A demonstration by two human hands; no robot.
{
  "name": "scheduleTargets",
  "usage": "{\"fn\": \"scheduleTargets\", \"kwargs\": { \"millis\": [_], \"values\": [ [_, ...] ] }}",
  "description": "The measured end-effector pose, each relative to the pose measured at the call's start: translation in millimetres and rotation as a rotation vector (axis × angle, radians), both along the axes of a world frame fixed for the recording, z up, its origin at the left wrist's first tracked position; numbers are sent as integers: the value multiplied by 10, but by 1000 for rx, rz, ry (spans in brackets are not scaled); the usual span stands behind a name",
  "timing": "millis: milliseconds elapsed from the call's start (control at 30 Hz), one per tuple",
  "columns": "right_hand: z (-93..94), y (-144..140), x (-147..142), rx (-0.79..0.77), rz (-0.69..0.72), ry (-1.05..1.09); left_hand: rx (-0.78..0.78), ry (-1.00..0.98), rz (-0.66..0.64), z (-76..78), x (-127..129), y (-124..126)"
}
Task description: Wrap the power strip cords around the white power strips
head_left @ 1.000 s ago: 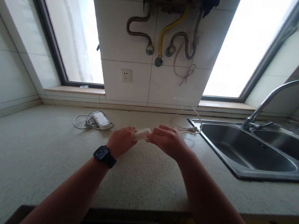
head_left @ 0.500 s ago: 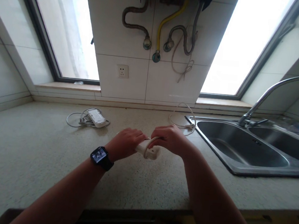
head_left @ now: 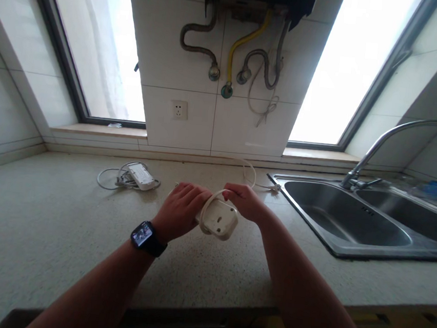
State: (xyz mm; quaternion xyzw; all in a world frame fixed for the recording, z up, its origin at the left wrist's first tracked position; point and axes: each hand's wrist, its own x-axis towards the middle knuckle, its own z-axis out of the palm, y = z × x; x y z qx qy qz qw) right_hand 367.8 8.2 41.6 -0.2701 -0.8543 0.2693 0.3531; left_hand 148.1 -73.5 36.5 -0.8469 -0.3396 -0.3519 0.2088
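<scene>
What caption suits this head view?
Left hand holds a power strip while right hand loops its cord over a counter.

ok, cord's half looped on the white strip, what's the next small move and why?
Probably carry the right hand over the white plastic power strip to lay one more turn. The left hand grips the strip above the speckled countertop, one loop of white cord crosses it, and slack trails toward the steel sink.
</scene>
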Motion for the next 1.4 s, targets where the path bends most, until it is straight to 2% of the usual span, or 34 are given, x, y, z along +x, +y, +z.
{"fn": "scheduleTargets", "kwargs": {
  "millis": [233,400,500,600,767,867,967,1067,1233,1333,1400],
  "values": [
    [-91,5,-116,-51,-51,32,-15,-180,46,-103,20,50],
    [-103,-38,-211,43,-169,-22,-148,-437,65,-86,59,58],
    [-102,-87,-271,120,-300,-196,-205,-592,88,-60,45,77],
    [-91,-144,-322,198,-369,-425,-251,-633,109,-67,-1,134],
    [-70,-230,-350,334,-380,-774,-283,-678,254,-119,-169,277],
    [-58,-266,-350,409,-370,-849,-307,-685,324,-150,-294,350],
    [-51,-261,-340,445,-386,-820,-335,-669,320,-172,-375,380],
    [-50,-201,-291,401,-455,-718,-352,-623,290,-158,-392,352],
    [-11,-64,-118,254,-561,-334,-378,-485,203,-82,-379,270],
    [46,-21,-25,221,-576,-82,-364,-494,253,-83,-403,276],
    [80,3,21,213,-580,0,-364,-553,310,-103,-430,300]
  ]
}}
